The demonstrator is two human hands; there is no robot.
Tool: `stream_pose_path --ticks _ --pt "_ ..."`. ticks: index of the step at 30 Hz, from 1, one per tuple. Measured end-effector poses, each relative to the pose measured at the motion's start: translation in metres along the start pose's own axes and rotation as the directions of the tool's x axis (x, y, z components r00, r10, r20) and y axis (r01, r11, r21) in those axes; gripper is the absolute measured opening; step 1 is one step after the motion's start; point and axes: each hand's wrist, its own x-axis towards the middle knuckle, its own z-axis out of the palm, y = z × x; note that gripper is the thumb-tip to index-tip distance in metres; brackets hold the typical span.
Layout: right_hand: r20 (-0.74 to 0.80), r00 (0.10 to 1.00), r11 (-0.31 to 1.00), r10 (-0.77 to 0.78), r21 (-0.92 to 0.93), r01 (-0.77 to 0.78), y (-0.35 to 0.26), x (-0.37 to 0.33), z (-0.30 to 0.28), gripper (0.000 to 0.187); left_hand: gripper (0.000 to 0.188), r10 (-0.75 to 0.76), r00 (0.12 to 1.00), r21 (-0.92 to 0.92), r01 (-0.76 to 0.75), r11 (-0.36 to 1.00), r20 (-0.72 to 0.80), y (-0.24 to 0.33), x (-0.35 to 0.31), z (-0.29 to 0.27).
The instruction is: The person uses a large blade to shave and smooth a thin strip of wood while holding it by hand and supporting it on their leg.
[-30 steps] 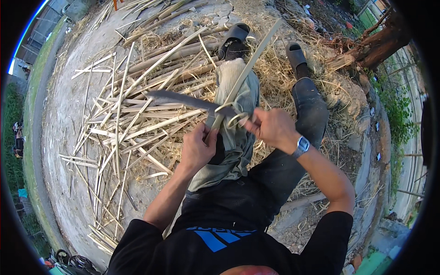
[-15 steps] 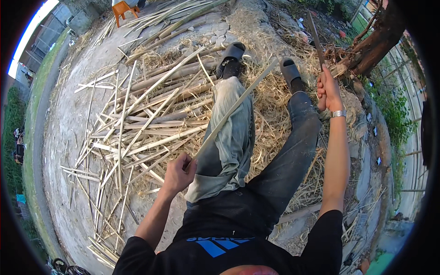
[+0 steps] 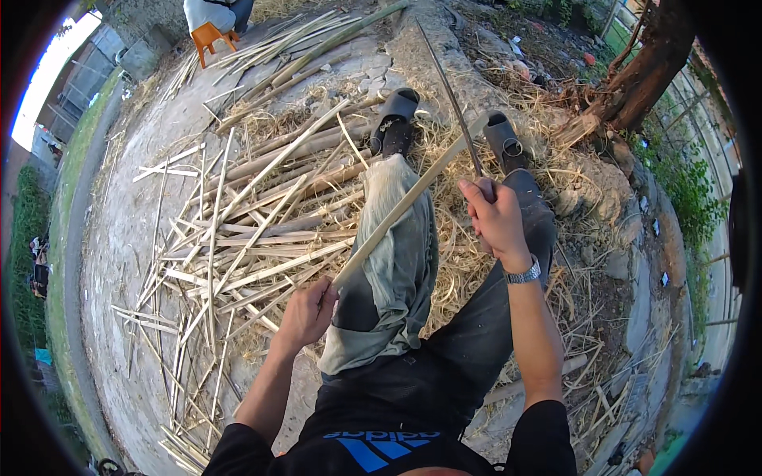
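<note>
Pinched near end of a long pale strip [image 3: 413, 193] between thumb and fingers of left hand [image 3: 305, 312], just beside near left edge of the cloth [image 3: 389, 258] on the left leg [image 3: 359, 305]. Angled strip diagonally across the cloth, far end out past its far right corner, near right sandal [image 3: 503, 136]. Couldn't tell strip touching or apart from cloth. Wrapped fingers of right hand [image 3: 496, 218] around handle of a long knife [image 3: 446, 75], right of the cloth. Pointed blade up and away, tip well beyond cloth's far end. Crossed blade with strip in view, beyond and right of cloth; couldn't tell contact there either. Wore metal watch [image 3: 524, 272] right of cloth. Placed left sandal [image 3: 398, 103] just beyond cloth's far end. Saw loose pile of sticks [image 3: 262, 230] left of cloth, crossed at many angles. Saw curly shavings [image 3: 460, 218] just right of it. Spotted tree trunk [image 3: 655, 67] well apart, far right of cloth. Spotted orange chair [image 3: 209, 36] well beyond cloth, to its left, with part of another person [image 3: 216, 13] there.
</note>
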Motion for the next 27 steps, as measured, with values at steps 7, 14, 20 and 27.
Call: stream_pose_path --ticks 7,14,20,27 --pt "-0.253 0.863 0.883 -0.437 -0.303 0.358 0.041 0.009 0.019 0.051 0.031 0.108 0.988 0.136 -0.093 0.986 -0.106 -0.002 0.002 -0.007" --pt "-0.355 0.826 0.897 -0.437 -0.243 0.370 0.042 0.015 -0.007 0.036 0.034 0.216 0.965 0.158 -0.193 0.968 -0.148 -0.026 -0.002 -0.017" --pt "-0.391 0.849 0.916 -0.356 0.033 0.399 0.040 0.001 0.002 0.026 0.034 0.191 0.974 0.183 -0.167 0.969 -0.119 -0.034 -0.013 -0.031" --pt "-0.328 0.889 0.921 -0.319 0.116 0.373 0.048 -0.009 0.004 0.021 0.037 0.095 0.990 0.079 -0.087 0.993 -0.101 -0.013 -0.010 -0.020"
